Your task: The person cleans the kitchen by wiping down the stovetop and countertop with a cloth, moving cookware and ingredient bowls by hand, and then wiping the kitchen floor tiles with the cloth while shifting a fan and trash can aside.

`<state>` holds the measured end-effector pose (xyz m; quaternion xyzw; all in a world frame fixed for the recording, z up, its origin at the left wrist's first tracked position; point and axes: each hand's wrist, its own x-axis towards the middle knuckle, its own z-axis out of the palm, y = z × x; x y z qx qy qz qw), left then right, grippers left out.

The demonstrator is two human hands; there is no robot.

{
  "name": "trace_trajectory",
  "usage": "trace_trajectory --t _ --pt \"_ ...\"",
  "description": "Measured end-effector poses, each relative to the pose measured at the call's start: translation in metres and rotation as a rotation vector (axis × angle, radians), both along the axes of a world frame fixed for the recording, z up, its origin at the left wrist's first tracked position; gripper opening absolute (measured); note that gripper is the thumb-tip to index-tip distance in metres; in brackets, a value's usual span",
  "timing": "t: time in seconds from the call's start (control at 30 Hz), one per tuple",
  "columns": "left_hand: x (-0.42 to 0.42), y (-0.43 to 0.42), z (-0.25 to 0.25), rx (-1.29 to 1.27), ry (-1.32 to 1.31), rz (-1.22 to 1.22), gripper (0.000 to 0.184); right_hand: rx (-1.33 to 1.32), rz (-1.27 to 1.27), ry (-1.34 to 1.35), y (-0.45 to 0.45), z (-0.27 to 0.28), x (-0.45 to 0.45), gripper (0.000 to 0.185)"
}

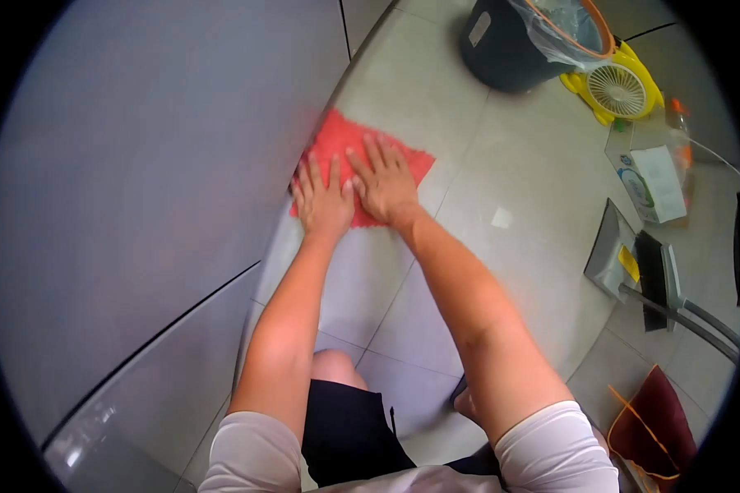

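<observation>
A red cloth (337, 135) lies spread on the tiled floor (423, 78), its left edge against the foot of a grey panel. My left hand (325, 201) presses on the cloth's lower left part, fingers stretched out and slightly apart. Just to its right, my right hand (385, 181) lies flat on the cloth with fingers spread. The two hands nearly meet at the thumbs. Neither hand grips the cloth; both rest on top of it.
A smooth grey panel (156, 140) rises along the left. At the upper right stand a dark bin (506, 49) with a plastic liner, a yellow fan (625, 86) and a box (654, 185). A dustpan (608, 251), a broom (658, 279) and a dark red bag (654, 427) are on the right.
</observation>
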<state>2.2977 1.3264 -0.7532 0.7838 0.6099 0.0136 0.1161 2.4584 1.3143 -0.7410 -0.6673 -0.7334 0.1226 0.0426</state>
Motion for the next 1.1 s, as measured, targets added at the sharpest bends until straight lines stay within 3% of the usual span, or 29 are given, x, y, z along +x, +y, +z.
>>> trace_trajectory --t 0.33,0.47,0.6,0.7,0.77,0.9,1.1 --pt "-0.104 -0.205 0.004 -0.047 0.054 -0.066 0.077 -0.042 0.112 0.093 -0.199 0.003 -0.082 0.061" --pt "-0.101 -0.225 0.029 -0.147 0.163 -0.101 0.079 0.135 0.022 0.214 -0.25 -0.004 -0.089 0.056" --pt "-0.075 -0.24 0.026 0.028 0.179 -0.164 0.075 0.224 -0.075 0.208 -0.269 0.001 -0.079 0.053" --pt "-0.06 -0.228 -0.024 0.124 0.087 -0.246 0.072 0.258 -0.091 0.23 -0.246 -0.002 -0.046 0.052" --pt "-0.018 -0.205 -0.013 0.132 0.06 -0.14 0.067 0.326 -0.08 0.242 -0.219 -0.009 -0.016 0.051" --pt "0.063 -0.126 -0.006 0.147 0.096 -0.07 0.062 0.184 -0.126 0.196 -0.135 -0.007 0.052 0.051" --pt "0.22 -0.015 0.011 -0.065 0.094 -0.258 0.064 0.109 -0.302 0.02 -0.059 -0.021 0.198 0.056"
